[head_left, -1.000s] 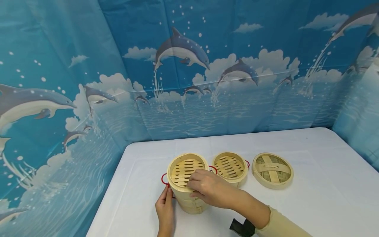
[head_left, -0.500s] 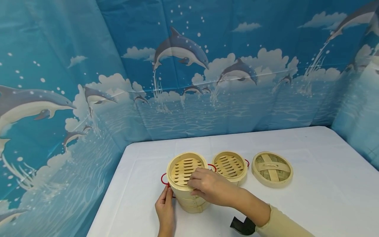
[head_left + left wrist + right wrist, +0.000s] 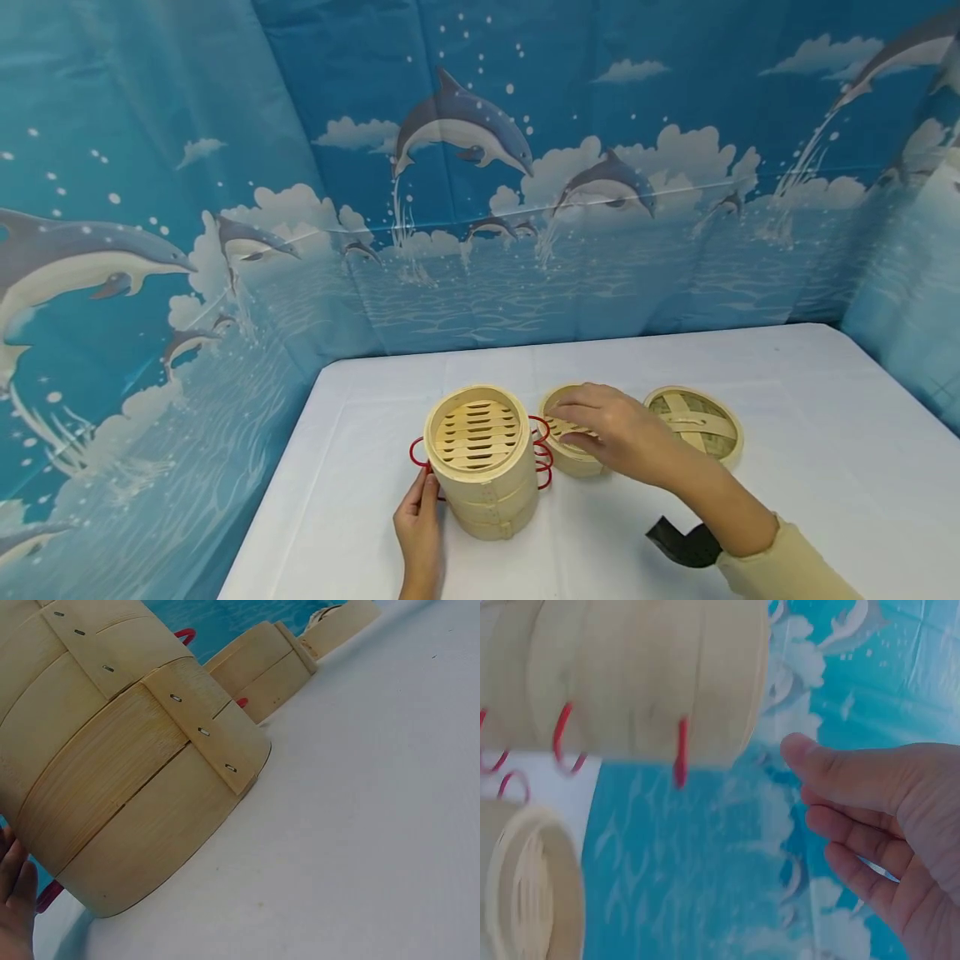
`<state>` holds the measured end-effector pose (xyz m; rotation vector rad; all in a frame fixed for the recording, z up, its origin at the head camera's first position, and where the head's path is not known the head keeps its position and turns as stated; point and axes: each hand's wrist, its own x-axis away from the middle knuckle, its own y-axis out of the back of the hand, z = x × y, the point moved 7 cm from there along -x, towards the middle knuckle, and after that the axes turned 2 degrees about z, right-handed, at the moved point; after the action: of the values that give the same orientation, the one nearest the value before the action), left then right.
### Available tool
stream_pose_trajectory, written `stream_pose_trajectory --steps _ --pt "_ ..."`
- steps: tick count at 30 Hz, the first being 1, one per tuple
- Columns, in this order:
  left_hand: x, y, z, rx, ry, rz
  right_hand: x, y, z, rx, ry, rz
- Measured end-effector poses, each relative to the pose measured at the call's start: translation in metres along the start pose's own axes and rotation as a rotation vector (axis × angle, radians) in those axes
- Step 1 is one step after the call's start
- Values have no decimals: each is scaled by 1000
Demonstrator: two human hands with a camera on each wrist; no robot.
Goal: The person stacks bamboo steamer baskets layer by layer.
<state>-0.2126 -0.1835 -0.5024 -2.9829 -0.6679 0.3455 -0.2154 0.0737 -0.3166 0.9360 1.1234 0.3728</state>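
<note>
A tall stack of bamboo steamer baskets [image 3: 487, 500] stands upright, its slatted top tier showing and red loop handles down both sides. My left hand [image 3: 417, 525] is at the stack's left side, finger and thumb tips together at a red loop handle [image 3: 428, 469]; the contact is partly hidden. To the right stands a separate bamboo steamer basket [image 3: 581, 463]. My right hand [image 3: 618, 429] is in the air and overlaps that basket in the head view. The right wrist view shows its loosely bent fingers [image 3: 855, 832] holding nothing, apart from the stack.
A round woven bamboo lid [image 3: 697, 421] lies at the right, partly behind the right forearm. A black strap [image 3: 686, 546] shows beside the right wrist. White cloth [image 3: 322, 500] covers the table, and a blue dolphin-print curtain [image 3: 480, 275] hangs along its back edge.
My right hand has let go of the stack's rim and moved right, uncovering the red loops on that side. The left hand and the stack have stayed in place.
</note>
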Motion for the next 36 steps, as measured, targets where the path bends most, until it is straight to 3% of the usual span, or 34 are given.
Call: stream_pose_trajectory --steps 6,11,19,27,36 --pt "1 1 0 -12 -9 5 35 -10 -44 34 -223 185" --pt "0 4 -1 -14 -17 -2 54 -27 -66 25 -305 325" --pt "-1 4 1 0 -7 5 69 -54 -78 35 -262 393" --pt "1 3 4 -12 21 5 80 -69 -74 55 -190 381" --pt "-1 0 5 6 35 3 82 -69 -71 93 -120 312"
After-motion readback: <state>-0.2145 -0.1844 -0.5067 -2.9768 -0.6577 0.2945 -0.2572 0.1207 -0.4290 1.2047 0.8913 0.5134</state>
